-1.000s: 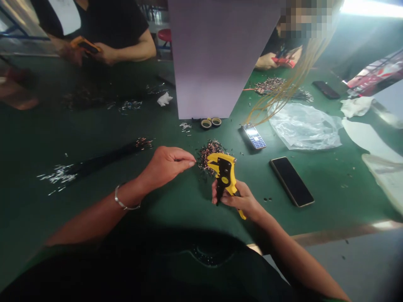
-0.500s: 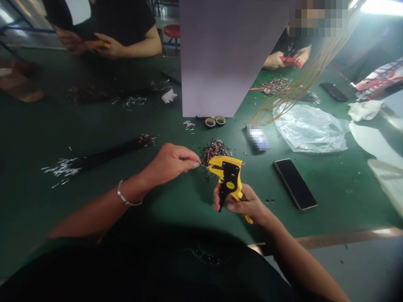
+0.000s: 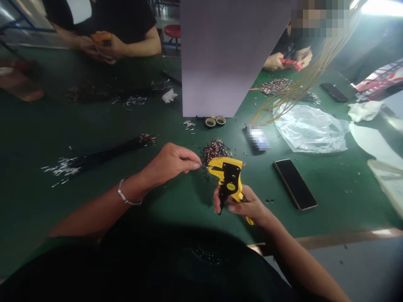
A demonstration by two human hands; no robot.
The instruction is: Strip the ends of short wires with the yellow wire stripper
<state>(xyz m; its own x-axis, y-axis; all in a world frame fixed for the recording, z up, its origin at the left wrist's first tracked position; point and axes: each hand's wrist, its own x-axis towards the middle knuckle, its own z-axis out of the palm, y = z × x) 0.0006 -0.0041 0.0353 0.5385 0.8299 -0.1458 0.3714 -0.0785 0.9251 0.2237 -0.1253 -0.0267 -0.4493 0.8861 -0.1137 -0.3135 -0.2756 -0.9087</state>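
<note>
My right hand (image 3: 244, 201) is wrapped around the grips of a yellow and black wire stripper (image 3: 231, 176), its jaws pointing left. Thumb and fingertips of my left hand (image 3: 176, 159) are pinched together just left of those jaws. A thin wire seems to be in the pinch; only a tiny tip shows, and the fingers hide the rest. Behind the stripper lies a pile of short copper-ended wire pieces (image 3: 215, 147). To the left, a bundle of black wires (image 3: 107, 155) has silvery terminals at one end and bare copper at the other.
A phone (image 3: 295, 183) lies right of my right hand. Beyond are two tape rolls (image 3: 215, 121), a clear plastic bag (image 3: 311, 128) and a tall pale panel (image 3: 217, 58). Across the green table (image 3: 176, 201), a person's hands (image 3: 107, 48) hold an orange tool; another person's hands hold a red tool (image 3: 291, 63).
My right hand and the wire stripper have shifted very slightly down. My left hand stays almost in place. Across the table, the person's orange tool has turned and risen a little.
</note>
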